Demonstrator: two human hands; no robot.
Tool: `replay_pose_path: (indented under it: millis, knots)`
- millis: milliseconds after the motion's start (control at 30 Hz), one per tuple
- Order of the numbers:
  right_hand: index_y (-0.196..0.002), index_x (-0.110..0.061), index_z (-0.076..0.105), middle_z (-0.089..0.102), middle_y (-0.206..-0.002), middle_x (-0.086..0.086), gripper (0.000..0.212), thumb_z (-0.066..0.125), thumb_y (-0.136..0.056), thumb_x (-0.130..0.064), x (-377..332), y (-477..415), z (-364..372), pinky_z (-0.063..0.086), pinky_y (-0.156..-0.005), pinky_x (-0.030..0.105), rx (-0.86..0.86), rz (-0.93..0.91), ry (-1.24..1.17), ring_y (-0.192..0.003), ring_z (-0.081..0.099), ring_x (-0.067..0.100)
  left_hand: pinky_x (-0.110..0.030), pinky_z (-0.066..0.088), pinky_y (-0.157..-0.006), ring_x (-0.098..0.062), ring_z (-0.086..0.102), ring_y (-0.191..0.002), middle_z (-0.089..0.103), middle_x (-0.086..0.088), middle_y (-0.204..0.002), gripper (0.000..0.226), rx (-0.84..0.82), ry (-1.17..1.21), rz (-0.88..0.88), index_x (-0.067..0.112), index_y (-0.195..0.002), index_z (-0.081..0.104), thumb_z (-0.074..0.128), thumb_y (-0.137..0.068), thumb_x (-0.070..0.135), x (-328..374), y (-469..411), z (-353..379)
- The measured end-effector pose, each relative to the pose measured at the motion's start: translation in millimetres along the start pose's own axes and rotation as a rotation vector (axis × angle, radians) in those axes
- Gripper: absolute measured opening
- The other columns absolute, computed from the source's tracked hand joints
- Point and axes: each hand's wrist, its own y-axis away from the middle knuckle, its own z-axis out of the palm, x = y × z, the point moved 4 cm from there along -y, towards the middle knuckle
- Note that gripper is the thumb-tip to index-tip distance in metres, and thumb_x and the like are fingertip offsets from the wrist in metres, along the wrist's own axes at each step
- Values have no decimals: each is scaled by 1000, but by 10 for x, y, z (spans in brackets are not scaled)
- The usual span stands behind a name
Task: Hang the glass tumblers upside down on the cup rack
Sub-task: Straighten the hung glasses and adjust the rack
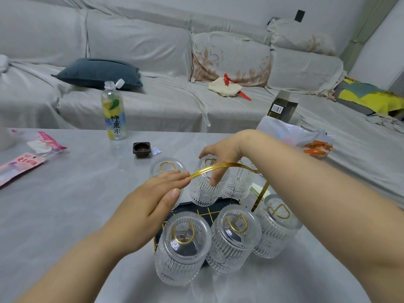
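A gold wire cup rack [260, 194] with a curved top handle [209, 168] and a dark base stands on the grey table. Several ribbed glass tumblers hang upside down on its loops: three in front [182, 248], [234, 238], [276, 226] and three behind. My right hand [223, 154] reaches over the handle and grips the back middle tumbler [203, 191] from above, thumb on its near side. My left hand [157, 197] lies flat, fingers together, partly hiding the back left tumbler [167, 167], fingertips touching the handle's left end. The back right tumbler [238, 184] stands behind my right wrist.
On the grey table [76, 204] stand a drink bottle [113, 111], a small dark plastic cup [141, 149], pink packets [32, 156] at the left, and a white plastic bag with a dark box [293, 130] at the right. A covered sofa [175, 84] runs behind.
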Motion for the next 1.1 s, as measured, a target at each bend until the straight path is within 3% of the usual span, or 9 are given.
replay_pose_path:
  millis: [200,367,567,700,800,933,1000,1100]
  knots:
    - [-131,-22,27,41,-137,7,77,70,-69,-35,-9,-1,-32,40,-95,40,110,-27,5,-117,43,27,9,14,-94,14,32,-119,39,38,-112,29,1,32,-26,53,-100,39,31,-79,35,-4,-10,1]
    - [-131,-21,31,42,-137,7,72,70,-71,-31,-12,39,-59,41,-96,39,226,-70,-104,-119,44,24,10,12,-93,12,30,-119,37,39,-112,31,10,25,-29,46,-107,39,31,-79,35,15,-6,-1]
    - [-130,-22,31,42,-137,6,71,70,-71,-29,3,69,-41,36,-90,32,230,-94,-153,-117,44,22,11,10,-92,22,22,-114,34,40,-111,41,20,6,-14,31,-117,48,30,-80,34,35,5,-3]
    - [-129,-24,32,44,-136,5,70,70,-71,-30,31,75,-25,36,-86,29,221,-99,-187,-104,44,16,12,10,-92,21,23,-114,34,40,-111,43,27,-5,-13,29,-118,50,30,-80,34,28,-1,0]
    - [-130,-23,32,43,-137,5,70,70,-71,-30,43,55,-14,36,-85,29,222,-106,-202,-103,43,15,12,9,-91,23,21,-113,34,40,-111,37,20,-1,-12,38,-114,42,30,-80,35,21,-4,1]
    - [-131,-23,31,41,-139,5,70,69,-73,-31,69,62,-4,36,-89,30,223,-103,-241,-120,43,22,11,11,-91,27,20,-112,35,39,-112,29,-4,39,-16,49,-104,38,30,-79,35,11,2,-2]
    - [-130,-22,34,42,-138,4,62,64,-76,-34,82,129,-23,36,-92,30,286,-111,-299,-120,43,21,11,14,-92,28,23,-112,37,38,-113,29,-6,72,-20,53,-100,39,31,-79,35,11,7,-17]
    - [-115,-22,50,55,-121,1,37,59,-81,-32,31,311,-80,38,-84,23,567,-195,-475,-104,49,12,12,21,-86,31,33,-105,42,36,-111,26,103,157,-56,53,-97,44,35,-84,32,-24,-13,-132]
